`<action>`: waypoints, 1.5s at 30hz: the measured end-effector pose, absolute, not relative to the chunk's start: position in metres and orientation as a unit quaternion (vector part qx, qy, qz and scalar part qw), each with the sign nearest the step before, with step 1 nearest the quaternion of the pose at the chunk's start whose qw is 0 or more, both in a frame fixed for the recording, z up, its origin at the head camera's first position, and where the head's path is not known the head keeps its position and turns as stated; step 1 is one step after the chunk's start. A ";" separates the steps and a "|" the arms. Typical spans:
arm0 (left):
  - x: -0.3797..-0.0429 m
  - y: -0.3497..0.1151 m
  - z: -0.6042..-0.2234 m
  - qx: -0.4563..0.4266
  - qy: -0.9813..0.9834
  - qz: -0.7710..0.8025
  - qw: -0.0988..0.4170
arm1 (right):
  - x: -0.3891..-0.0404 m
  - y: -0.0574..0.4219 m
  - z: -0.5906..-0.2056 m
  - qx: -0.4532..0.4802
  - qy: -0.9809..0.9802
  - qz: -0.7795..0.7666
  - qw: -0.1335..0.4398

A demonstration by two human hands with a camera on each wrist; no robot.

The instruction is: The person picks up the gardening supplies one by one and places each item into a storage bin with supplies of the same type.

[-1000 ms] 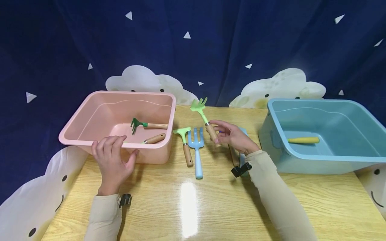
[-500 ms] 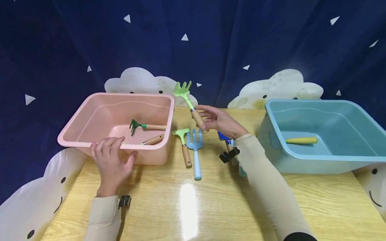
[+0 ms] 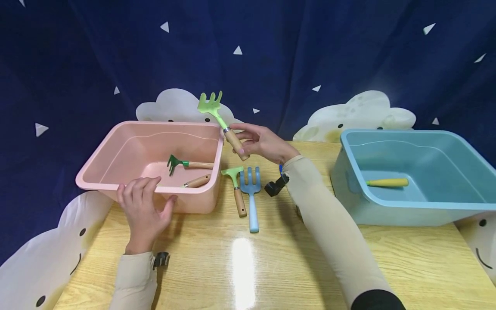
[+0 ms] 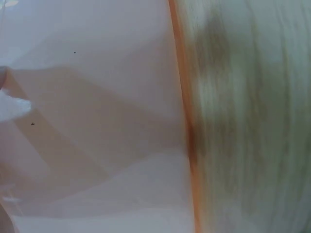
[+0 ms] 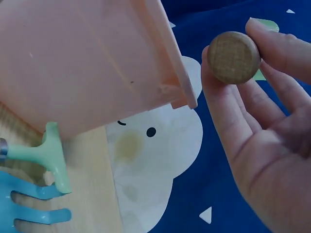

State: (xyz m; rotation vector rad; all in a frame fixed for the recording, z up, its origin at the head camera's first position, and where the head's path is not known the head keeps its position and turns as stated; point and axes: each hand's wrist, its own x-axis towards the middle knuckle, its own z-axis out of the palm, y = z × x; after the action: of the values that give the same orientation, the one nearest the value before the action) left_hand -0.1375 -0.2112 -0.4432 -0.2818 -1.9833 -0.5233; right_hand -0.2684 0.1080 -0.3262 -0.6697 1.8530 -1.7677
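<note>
Right hand (image 3: 267, 144) fingers pinch green fork (image 3: 224, 126) by wooden handle, raised near pink bin (image 3: 197, 203); left hand (image 3: 144, 211) fingers grip its near rim. Rake (image 3: 237, 188), blue fork (image 3: 252, 193) on worktop (image 3: 201, 267); right sleeve (image 3: 325, 215) mostly hides something blue (image 3: 280, 169).

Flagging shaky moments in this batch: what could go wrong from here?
The light-green fork might twist or slip, as the right hand pinches only its wooden handle. If lowered into the pink bin, it could hit the dark-green rake inside. The left hand, gripping that bin, might shift it.
</note>
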 end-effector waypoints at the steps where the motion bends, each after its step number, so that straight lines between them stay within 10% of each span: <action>1: -0.137 -0.212 -0.443 -0.115 -0.824 -0.217 0.510 | -0.270 0.105 -0.324 -0.246 0.677 -0.647 0.249; 45: -0.138 -0.203 -0.443 -0.125 -0.821 -0.225 0.510 | -0.297 0.010 -0.276 -0.257 0.768 -0.506 0.297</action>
State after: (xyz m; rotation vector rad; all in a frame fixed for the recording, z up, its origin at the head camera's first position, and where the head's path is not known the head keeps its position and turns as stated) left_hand -0.1383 -0.2026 -0.4434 -0.3003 -1.9766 -0.5419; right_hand -0.2968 0.0097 -0.2762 -0.6833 2.0419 -1.3464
